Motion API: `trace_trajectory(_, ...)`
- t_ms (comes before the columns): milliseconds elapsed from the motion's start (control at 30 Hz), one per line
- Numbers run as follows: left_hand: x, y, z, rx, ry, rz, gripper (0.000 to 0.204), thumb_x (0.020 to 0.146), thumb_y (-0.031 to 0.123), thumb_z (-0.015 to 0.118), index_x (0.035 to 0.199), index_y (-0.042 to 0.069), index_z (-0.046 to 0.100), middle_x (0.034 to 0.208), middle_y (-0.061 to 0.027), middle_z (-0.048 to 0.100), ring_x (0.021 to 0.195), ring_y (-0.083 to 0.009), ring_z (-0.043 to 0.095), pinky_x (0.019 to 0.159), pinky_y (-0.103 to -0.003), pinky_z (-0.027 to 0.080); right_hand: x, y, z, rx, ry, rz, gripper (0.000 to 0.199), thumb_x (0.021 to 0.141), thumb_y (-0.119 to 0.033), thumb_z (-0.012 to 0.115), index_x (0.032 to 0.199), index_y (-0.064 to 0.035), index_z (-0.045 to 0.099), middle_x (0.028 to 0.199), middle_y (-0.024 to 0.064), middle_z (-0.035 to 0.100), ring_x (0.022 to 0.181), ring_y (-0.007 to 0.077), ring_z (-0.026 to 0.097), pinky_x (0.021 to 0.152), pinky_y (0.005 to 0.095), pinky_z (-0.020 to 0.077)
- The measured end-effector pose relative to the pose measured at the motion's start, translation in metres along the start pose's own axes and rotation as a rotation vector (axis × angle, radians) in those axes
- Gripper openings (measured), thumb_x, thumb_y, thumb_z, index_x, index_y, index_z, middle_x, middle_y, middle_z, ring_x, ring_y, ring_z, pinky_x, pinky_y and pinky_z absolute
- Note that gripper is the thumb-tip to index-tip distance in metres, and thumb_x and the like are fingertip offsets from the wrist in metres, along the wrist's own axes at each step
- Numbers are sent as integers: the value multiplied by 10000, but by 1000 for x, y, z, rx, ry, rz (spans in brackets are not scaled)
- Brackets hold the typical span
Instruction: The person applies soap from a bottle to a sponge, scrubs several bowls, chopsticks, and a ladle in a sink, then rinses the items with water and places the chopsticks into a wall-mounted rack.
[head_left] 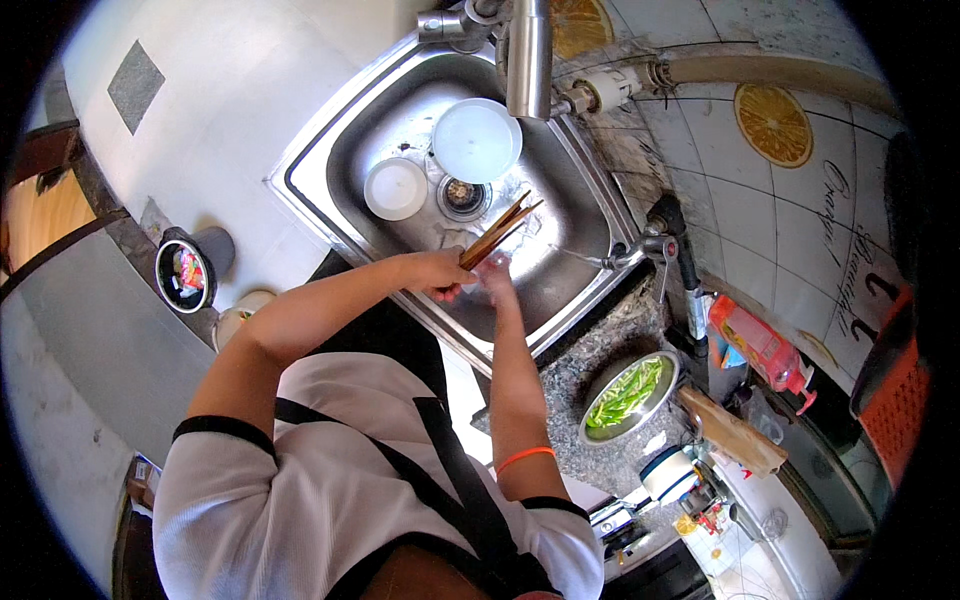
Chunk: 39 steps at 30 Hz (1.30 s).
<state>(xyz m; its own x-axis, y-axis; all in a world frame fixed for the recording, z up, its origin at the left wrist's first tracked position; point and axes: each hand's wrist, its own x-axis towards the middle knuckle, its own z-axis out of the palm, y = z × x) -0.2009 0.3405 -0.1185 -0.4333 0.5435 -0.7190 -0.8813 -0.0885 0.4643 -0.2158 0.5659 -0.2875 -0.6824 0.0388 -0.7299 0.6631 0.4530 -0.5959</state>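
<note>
A bundle of brown wooden chopsticks (497, 236) slants up and to the right over the steel sink (400, 100), its tips spread apart. My left hand (442, 274) is closed around the lower end. Just to the right, my right hand (494, 278) is against or very close to the bundle; its fingers are blurred and partly hidden. A slim tap spout (585, 257) reaches in from the right rim, close to my right hand. Beyond my hands, a larger white plate (477, 140) and a smaller white dish (395, 189) lie in the basin around the drain (463, 197).
Right of me, a metal bowl of cut green vegetables (630, 395) stands on the stone counter. A red pump bottle (757, 340) lies tilted by the tiled wall. A big metal faucet (528, 60) overhangs the sink's far side. At left is a dark bin (190, 268) with rubbish.
</note>
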Motion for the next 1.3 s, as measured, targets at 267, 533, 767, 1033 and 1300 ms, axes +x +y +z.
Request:
trace_trajectory(267, 54, -15, -19, -303, -16, -34, 110, 776, 139, 520, 832, 91, 438, 597, -15, 471, 486, -85, 440, 423, -207, 390, -26, -38, -20, 781, -42, 315, 149, 729, -184, 461, 773, -49, 508, 678, 31, 515, 567, 149, 451, 541, 270, 385)
trace_trajectory(533, 85, -25, -9, -312, -60, -24, 116, 774, 170, 500, 772, 82, 424, 555, -5, 393, 401, -72, 349, 313, -193, 243, -97, -113, -35, 725, -297, 129, 216, 745, -176, 518, 955, -145, 482, 889, 10, 514, 808, 131, 464, 675, 311, 382)
trace_trajectory(767, 74, -16, 12, -44, -139, -5, 123, 735, 167, 478, 769, 80, 399, 550, 0, 359, 371, -68, 307, 296, -199, 186, -87, -129, 7, 552, 77, -124, 811, 697, -132, 617, 1282, -170, 56, 1210, 112, 264, 1072, 245, 335, 873, 354, 311)
trace_trajectory(1033, 31, -6, 31, -154, -120, -78, 131, 728, 116, 483, 759, 75, 362, 538, 8, 345, 365, -71, 297, 305, -203, 226, -9, -131, -22, 501, 358, -88, 470, 695, -70, 585, 1092, -6, 342, 1002, 123, 470, 894, 207, 467, 760, 319, 397)
trace_trajectory(1300, -21, -16, 20, -284, -307, 0, 128, 751, 129, 479, 695, 96, 369, 507, 32, 316, 366, -42, 259, 310, -199, 175, 38, -72, -85, 313, 432, -193, 388, 776, -255, 544, 1035, -7, 395, 981, 110, 501, 905, 207, 480, 785, 348, 396)
